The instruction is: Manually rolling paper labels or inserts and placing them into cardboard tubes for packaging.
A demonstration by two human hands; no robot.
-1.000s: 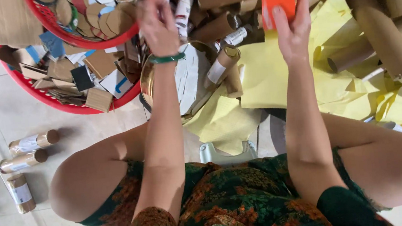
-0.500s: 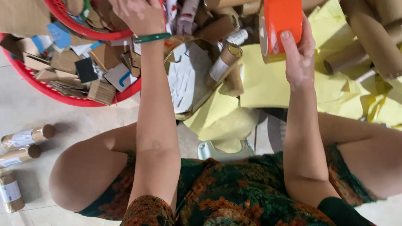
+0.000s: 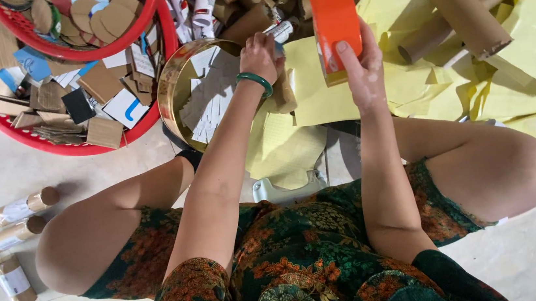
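Holding: right hand (image 3: pixel 364 72), fingers clamped on an upright orange box (image 3: pixel 334 23) above yellow paper sheets (image 3: pixel 519 41). Left hand (image 3: pixel 260 56), fingers closed on a small white tube (image 3: pixel 283 31) over the gold round tin (image 3: pixel 174 91). Cardboard tubes (image 3: pixel 457 8) lie unsorted beyond; three wrapped rolls (image 3: pixel 17 233) lie on the floor.

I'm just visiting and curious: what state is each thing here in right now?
Orange box: upright, held in right hand.
Left hand: closed around a small tube.
Gold round tin: open, paper scraps inside.
Red basket: full of cardboard pieces.
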